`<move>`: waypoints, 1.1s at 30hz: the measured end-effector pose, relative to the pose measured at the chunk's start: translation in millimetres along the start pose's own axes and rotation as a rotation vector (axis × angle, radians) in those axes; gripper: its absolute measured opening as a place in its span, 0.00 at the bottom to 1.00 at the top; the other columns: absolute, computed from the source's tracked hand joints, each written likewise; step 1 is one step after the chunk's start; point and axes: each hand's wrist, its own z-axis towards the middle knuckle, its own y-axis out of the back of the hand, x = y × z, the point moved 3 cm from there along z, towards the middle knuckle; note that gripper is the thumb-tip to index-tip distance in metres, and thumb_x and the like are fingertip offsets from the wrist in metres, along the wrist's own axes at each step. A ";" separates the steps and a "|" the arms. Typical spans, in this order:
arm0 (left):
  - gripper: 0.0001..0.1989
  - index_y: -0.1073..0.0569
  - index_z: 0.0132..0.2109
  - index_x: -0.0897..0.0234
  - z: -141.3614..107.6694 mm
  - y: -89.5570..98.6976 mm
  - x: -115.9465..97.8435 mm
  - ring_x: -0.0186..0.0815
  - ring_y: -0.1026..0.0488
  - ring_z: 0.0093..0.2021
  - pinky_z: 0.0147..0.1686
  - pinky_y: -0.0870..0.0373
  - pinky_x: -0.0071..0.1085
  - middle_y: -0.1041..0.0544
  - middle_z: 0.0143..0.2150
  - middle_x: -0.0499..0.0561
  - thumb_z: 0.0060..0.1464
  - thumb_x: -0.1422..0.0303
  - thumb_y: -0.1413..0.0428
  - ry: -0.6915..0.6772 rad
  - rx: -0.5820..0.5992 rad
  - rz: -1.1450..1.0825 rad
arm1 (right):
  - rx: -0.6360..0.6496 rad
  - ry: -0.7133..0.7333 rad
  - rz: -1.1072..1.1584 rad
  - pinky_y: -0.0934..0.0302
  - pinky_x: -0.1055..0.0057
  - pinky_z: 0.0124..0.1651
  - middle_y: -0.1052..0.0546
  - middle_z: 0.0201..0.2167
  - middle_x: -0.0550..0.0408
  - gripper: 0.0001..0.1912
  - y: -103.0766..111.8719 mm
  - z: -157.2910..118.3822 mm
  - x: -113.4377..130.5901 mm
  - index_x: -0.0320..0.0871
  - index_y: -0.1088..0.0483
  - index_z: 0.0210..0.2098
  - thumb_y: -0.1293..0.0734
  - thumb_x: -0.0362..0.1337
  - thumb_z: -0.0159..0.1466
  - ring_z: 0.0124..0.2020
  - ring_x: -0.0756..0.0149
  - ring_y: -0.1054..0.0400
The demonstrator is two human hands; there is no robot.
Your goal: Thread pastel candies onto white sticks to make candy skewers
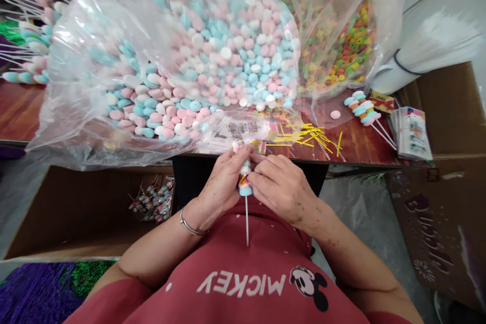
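**Blue, pink and white candy skewer [245, 183] between 2 hands**

Blue candy forms the lower end of the candy skewer, and its white stick [247, 223] runs from there toward the red shirt [243, 273]. The skewer is just in front of the torso, near the table [364, 147] edge. Its long axis points from the table to the person, in line with the view. It lies to the right of the left hand [224, 182] and to the left of the right hand [283, 190]; both touch it, so neither is clearly nearer. The left hand is closed around its left side, thumb toward the top. The right hand has its fingers bent in against the other side; whether they pinch it cannot be told.

Beyond the fingers are yellow strips [313, 134], a large clear bag of candies [152, 106] and, to the right, 2 more skewers [362, 108].

The fingers hide much of the upper candy and both sides. A small yellow-and-red patch on it is too small to identify. The left frame edge cuts off other stick candies [34, 40].
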 end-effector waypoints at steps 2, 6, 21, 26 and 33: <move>0.15 0.24 0.31 0.68 -0.1 -0.5 0.3 0.29 0.29 0.24 0.23 0.35 0.24 0.24 0.26 0.48 0.40 0.62 0.31 -0.003 -0.010 -0.012 | -0.021 0.003 -0.039 0.40 0.67 0.37 0.29 0.26 0.53 0.13 -1.7 1.5 1.2 0.41 0.29 0.30 0.41 0.30 0.68 0.35 0.64 0.35; 0.16 0.24 0.30 0.69 0.4 -1.1 1.1 0.27 0.31 0.23 0.23 0.36 0.23 0.25 0.25 0.47 0.38 0.63 0.30 0.019 0.005 -0.056 | -0.048 -0.002 -0.089 0.39 0.67 0.37 0.29 0.25 0.53 0.15 -7.8 2.8 1.6 0.41 0.30 0.27 0.41 0.29 0.67 0.33 0.64 0.36; 0.17 0.22 0.31 0.70 2.1 -3.1 0.9 0.29 0.28 0.25 0.24 0.34 0.23 0.24 0.25 0.48 0.36 0.62 0.29 0.039 0.043 -0.048 | 0.053 0.062 -0.017 0.39 0.68 0.39 0.29 0.26 0.54 0.15 -2.2 3.3 -2.6 0.40 0.29 0.30 0.43 0.29 0.69 0.31 0.66 0.39; 0.18 0.23 0.31 0.71 1.2 -1.6 1.1 0.25 0.31 0.22 0.20 0.38 0.20 0.25 0.24 0.47 0.35 0.64 0.28 0.062 0.041 -0.081 | 0.006 0.061 -0.106 0.41 0.66 0.37 0.31 0.25 0.52 0.16 -5.5 4.3 2.2 0.39 0.30 0.28 0.43 0.29 0.69 0.33 0.63 0.39; 0.15 0.24 0.30 0.71 7.0 5.4 -0.8 0.27 0.30 0.23 0.23 0.33 0.22 0.24 0.24 0.48 0.38 0.65 0.31 0.043 0.020 -0.135 | -0.058 0.019 -0.077 0.38 0.68 0.40 0.30 0.26 0.53 0.13 -11.7 3.6 -0.6 0.41 0.31 0.28 0.42 0.26 0.65 0.33 0.65 0.39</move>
